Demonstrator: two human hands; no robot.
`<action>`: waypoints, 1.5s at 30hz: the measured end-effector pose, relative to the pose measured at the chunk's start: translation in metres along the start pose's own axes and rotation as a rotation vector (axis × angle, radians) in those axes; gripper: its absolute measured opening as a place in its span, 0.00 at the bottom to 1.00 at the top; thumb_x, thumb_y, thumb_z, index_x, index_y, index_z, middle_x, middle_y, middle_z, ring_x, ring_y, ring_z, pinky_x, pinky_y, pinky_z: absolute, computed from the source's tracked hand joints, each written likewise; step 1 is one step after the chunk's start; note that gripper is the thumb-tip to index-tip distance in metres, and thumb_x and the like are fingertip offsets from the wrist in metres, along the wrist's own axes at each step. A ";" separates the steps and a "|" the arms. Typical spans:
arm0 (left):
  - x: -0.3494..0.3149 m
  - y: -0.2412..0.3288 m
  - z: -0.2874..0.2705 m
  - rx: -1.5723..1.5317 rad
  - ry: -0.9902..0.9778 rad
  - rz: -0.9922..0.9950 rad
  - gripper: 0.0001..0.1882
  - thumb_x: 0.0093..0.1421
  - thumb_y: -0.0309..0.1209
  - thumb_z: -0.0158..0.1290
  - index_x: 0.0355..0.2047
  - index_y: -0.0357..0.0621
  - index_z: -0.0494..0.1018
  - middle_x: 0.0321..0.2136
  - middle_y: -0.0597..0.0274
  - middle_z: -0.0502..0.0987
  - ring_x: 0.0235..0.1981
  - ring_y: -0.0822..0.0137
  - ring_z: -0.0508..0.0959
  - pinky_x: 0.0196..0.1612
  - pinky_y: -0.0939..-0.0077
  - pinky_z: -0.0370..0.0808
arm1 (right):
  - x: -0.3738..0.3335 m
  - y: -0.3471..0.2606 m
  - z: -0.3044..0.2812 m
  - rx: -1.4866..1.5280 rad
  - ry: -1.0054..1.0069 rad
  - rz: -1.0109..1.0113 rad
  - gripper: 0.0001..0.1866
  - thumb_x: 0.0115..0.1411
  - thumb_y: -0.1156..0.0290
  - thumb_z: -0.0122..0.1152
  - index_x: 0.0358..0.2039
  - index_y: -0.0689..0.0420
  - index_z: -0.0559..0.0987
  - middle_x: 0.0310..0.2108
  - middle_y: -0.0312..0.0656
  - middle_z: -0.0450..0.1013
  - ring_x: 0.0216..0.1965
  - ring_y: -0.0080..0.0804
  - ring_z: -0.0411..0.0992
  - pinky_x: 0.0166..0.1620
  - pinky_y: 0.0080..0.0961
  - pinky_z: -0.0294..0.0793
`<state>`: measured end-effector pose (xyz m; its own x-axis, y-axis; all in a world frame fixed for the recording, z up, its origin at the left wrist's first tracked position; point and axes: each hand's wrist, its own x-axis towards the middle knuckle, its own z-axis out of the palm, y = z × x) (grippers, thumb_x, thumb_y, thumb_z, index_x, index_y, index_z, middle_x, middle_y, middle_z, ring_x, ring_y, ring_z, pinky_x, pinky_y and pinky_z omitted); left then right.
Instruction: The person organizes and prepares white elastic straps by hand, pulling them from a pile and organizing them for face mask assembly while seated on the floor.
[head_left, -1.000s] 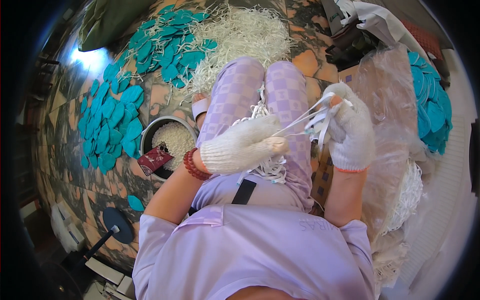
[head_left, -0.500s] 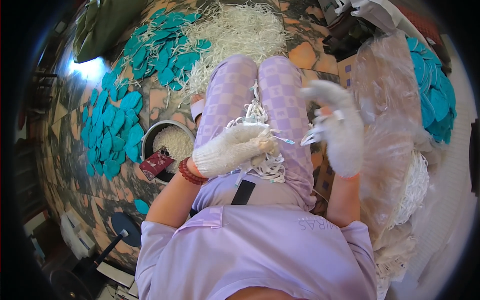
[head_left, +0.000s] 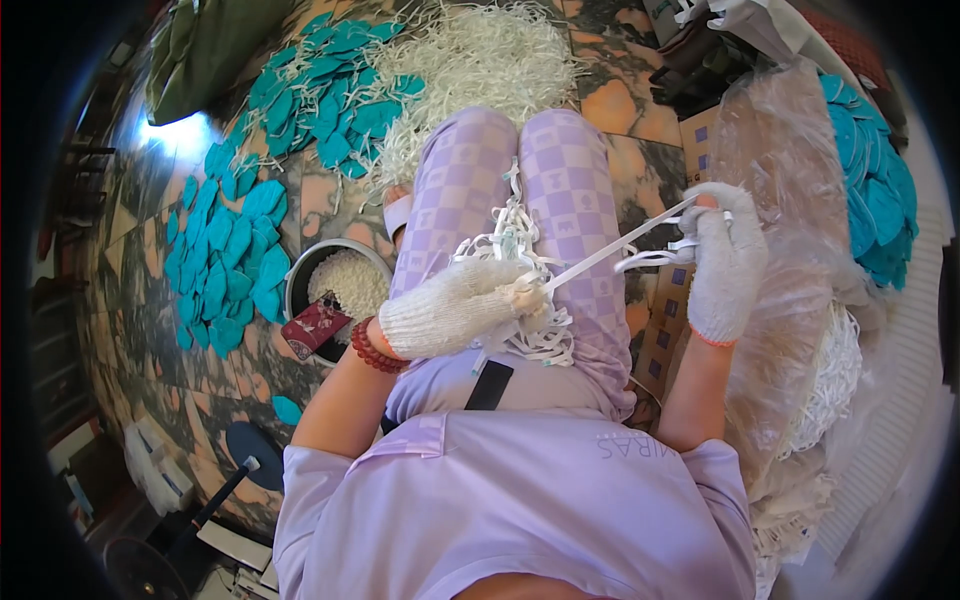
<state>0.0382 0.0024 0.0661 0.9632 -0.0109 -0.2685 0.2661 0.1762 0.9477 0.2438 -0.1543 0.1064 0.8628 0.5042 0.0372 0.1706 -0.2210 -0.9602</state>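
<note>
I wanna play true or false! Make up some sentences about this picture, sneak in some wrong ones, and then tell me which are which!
1. The left hand and the right hand both wear white gloves. True.
2. Nothing is worn around the left wrist. False: a red beaded bracelet is there.
3. A white strip runs from one hand to the other. True.
4. All the person's clothes are green. False: the trousers are checked lilac, and the shirt is lilac too.
5. The round pot on the left has small white bits in it. True.
</note>
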 end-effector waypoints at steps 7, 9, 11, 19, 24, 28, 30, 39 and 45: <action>0.003 0.016 0.002 -0.091 -0.032 -0.111 0.18 0.71 0.42 0.44 0.34 0.42 0.74 0.25 0.70 0.73 0.26 0.77 0.69 0.31 0.80 0.68 | -0.014 -0.019 0.008 -0.042 -0.370 -0.005 0.17 0.61 0.79 0.54 0.50 0.57 0.78 0.41 0.37 0.78 0.34 0.21 0.74 0.37 0.18 0.73; 0.004 0.025 0.006 -0.110 -0.041 -0.087 0.17 0.71 0.41 0.44 0.36 0.41 0.75 0.25 0.68 0.74 0.27 0.76 0.71 0.32 0.78 0.70 | -0.024 -0.025 0.022 0.019 -0.431 -0.072 0.18 0.61 0.79 0.55 0.52 0.56 0.77 0.43 0.38 0.78 0.34 0.23 0.75 0.37 0.20 0.74; 0.002 0.032 0.010 0.145 0.024 -0.016 0.17 0.71 0.40 0.45 0.40 0.39 0.75 0.27 0.64 0.76 0.29 0.73 0.74 0.35 0.73 0.73 | -0.032 -0.021 0.036 0.192 -0.644 -0.116 0.19 0.61 0.76 0.57 0.54 0.55 0.76 0.42 0.43 0.79 0.34 0.28 0.77 0.37 0.24 0.76; -0.001 0.022 0.001 0.239 -0.027 -0.093 0.14 0.69 0.31 0.45 0.48 0.36 0.73 0.32 0.68 0.75 0.32 0.76 0.72 0.38 0.79 0.72 | -0.023 -0.001 0.020 -0.322 -0.983 -0.150 0.10 0.59 0.68 0.62 0.39 0.60 0.80 0.29 0.49 0.76 0.29 0.39 0.77 0.34 0.32 0.74; 0.002 -0.007 0.012 0.078 0.016 -0.008 0.14 0.69 0.32 0.43 0.44 0.35 0.74 0.30 0.67 0.75 0.31 0.75 0.72 0.37 0.77 0.72 | -0.036 0.024 0.030 0.392 -0.738 0.283 0.03 0.60 0.78 0.54 0.32 0.62 0.76 0.31 0.40 0.72 0.29 0.22 0.69 0.32 0.22 0.69; 0.010 -0.015 0.027 0.035 0.083 0.004 0.14 0.69 0.34 0.41 0.39 0.36 0.73 0.28 0.65 0.74 0.28 0.73 0.71 0.35 0.75 0.72 | -0.041 0.016 0.028 0.414 -0.670 0.501 0.05 0.62 0.78 0.52 0.28 0.60 0.72 0.28 0.40 0.68 0.26 0.22 0.67 0.30 0.19 0.68; 0.008 -0.019 0.039 0.122 0.097 0.068 0.15 0.69 0.35 0.40 0.33 0.38 0.72 0.24 0.66 0.73 0.27 0.72 0.70 0.35 0.74 0.71 | -0.038 0.018 0.030 0.819 -0.555 0.635 0.16 0.70 0.64 0.41 0.24 0.53 0.67 0.19 0.33 0.62 0.14 0.17 0.55 0.18 0.17 0.60; -0.010 -0.017 0.050 0.005 0.069 -0.059 0.18 0.71 0.39 0.38 0.29 0.43 0.70 0.21 0.68 0.71 0.24 0.73 0.70 0.31 0.76 0.70 | 0.000 0.059 0.030 1.244 -0.439 0.769 0.22 0.74 0.58 0.38 0.20 0.47 0.60 0.13 0.29 0.52 0.09 0.19 0.47 0.12 0.20 0.55; -0.005 -0.029 0.036 -0.064 0.137 -0.050 0.18 0.72 0.39 0.38 0.26 0.45 0.68 0.20 0.69 0.67 0.21 0.75 0.66 0.26 0.77 0.66 | -0.011 0.037 0.042 0.952 -0.399 0.608 0.20 0.71 0.58 0.44 0.20 0.48 0.62 0.14 0.29 0.55 0.10 0.17 0.50 0.13 0.17 0.55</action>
<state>0.0272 -0.0384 0.0464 0.9335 0.1127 -0.3405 0.3067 0.2414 0.9207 0.2205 -0.1330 0.0585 0.4431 0.7918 -0.4203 -0.7798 0.1091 -0.6165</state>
